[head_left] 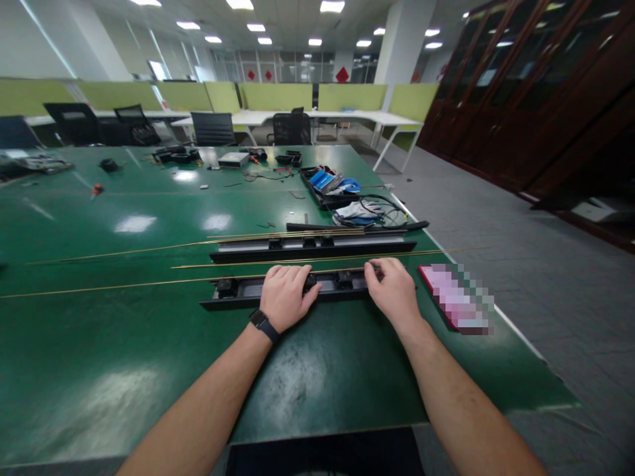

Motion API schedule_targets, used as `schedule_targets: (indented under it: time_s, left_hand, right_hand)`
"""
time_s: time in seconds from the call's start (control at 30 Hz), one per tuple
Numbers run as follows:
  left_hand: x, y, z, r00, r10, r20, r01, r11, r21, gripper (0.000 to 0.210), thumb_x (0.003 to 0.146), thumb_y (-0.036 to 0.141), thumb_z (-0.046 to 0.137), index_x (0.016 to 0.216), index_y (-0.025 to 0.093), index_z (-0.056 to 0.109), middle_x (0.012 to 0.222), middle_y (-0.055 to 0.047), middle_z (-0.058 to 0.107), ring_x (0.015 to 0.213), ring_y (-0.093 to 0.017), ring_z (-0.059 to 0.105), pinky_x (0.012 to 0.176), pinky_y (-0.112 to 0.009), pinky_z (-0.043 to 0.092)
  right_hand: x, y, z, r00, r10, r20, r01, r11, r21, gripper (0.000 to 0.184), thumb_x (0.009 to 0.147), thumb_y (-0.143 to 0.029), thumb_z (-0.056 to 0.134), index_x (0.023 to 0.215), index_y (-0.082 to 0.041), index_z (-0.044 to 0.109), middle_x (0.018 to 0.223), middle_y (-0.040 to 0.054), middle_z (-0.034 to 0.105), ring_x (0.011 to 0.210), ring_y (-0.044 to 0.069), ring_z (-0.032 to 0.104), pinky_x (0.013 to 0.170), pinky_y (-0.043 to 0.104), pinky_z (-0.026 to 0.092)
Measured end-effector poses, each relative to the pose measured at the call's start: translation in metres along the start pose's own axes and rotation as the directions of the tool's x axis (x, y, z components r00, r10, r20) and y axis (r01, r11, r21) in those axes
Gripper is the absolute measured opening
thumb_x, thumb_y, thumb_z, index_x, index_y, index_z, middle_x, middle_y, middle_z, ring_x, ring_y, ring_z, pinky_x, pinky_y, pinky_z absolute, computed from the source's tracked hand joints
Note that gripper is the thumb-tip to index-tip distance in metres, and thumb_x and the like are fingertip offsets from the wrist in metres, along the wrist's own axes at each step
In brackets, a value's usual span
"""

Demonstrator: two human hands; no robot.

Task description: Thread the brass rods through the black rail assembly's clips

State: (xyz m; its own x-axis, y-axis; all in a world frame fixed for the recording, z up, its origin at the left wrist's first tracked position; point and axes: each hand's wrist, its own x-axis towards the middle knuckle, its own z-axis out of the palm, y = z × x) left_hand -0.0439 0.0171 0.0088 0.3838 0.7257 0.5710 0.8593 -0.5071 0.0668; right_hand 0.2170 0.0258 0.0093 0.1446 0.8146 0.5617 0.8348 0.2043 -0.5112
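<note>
A long black channel (pixel 327 295) with a grey inner strip lies across the near part of the table. Black blocks sit inside it, one at its left end (pixel 227 286) and one right of centre (pixel 343 280). My left hand (pixel 285 297) is closed over the channel, thumb and forefinger around another black block (pixel 310 283). A thin brass-coloured rod (pixel 124 286) runs along the channel's far edge and reaches far out to the left. At the right end my right hand (pixel 393 291) is closed, its fingertips pinching at the rod; the channel's right end is mostly hidden.
Behind lie a second black channel (pixel 342 251) with blocks, more brass rods (pixel 238 265) and a black strip (pixel 357 226). A red-edged phone-like item (pixel 459 301), pixelated, lies by the right edge. A black tray (pixel 315 188) holds blue items; white gloves (pixel 360 211) and cables lie beside it.
</note>
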Motion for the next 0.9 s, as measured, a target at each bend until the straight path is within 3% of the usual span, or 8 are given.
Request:
schedule_targets:
  time_s: [0.13, 0.4, 0.67, 0.9]
  left_hand:
    - [0.0001, 0.0005, -0.0005, 1.0, 0.003, 0.001, -0.003, 1.0, 0.002, 0.042, 0.104, 0.05, 0.054, 0.125, 0.017, 0.068, 0.113, -0.011, 0.077, 0.102, -0.029, 0.07, 0.096, -0.048, 0.045]
    - [0.0005, 0.0004, -0.0009, 1.0, 0.006, -0.004, -0.006, 1.0, 0.005, 0.042, 0.104, 0.05, 0.054, 0.124, 0.016, 0.068, 0.112, -0.011, 0.078, 0.101, -0.029, 0.07, 0.096, -0.048, 0.045]
    - [-0.0001, -0.0001, 0.0, 1.0, 0.002, 0.0, -0.002, 1.0, -0.003, 0.041, 0.103, 0.05, 0.056, 0.125, 0.017, 0.069, 0.112, -0.012, 0.077, 0.102, -0.03, 0.07, 0.095, -0.048, 0.045]
    - [0.0005, 0.0004, -0.001, 1.0, -0.003, 0.004, 0.003, 1.0, 0.001, 0.042, 0.103, 0.05, 0.055, 0.125, 0.017, 0.069, 0.112, -0.012, 0.078, 0.101, -0.03, 0.07, 0.095, -0.048, 0.045]
  right_hand:
    - [-0.0013, -0.0016, 0.0011, 1.0, 0.011, 0.005, -0.01, 1.0, -0.014, 0.031, 0.099, -0.041, 0.055, 0.097, -0.019, 0.076, 0.099, 0.01, 0.074, 0.09, 0.024, 0.069, 0.086, 0.039, 0.054]
    - [-0.0037, -0.0085, 0.0029, 0.996, -0.08, 0.043, 0.076, 0.993, 0.091, 0.027, 0.099, -0.038, 0.057, 0.103, -0.018, 0.075, 0.101, 0.0089, 0.074, 0.089, 0.022, 0.07, 0.087, 0.036, 0.055]
    - [-0.0002, -0.0017, 0.0009, 1.0, -0.008, -0.027, 0.009, 1.0, 0.028, 0.029, 0.098, -0.04, 0.057, 0.096, -0.019, 0.075, 0.098, 0.0103, 0.072, 0.087, 0.024, 0.068, 0.086, 0.039, 0.055]
    - [-0.0038, -0.0096, 0.0032, 0.998, -0.05, 0.024, 0.048, 0.995, 0.088, 0.025, 0.097, -0.037, 0.056, 0.098, -0.02, 0.075, 0.097, 0.0086, 0.072, 0.086, 0.022, 0.069, 0.086, 0.038, 0.056]
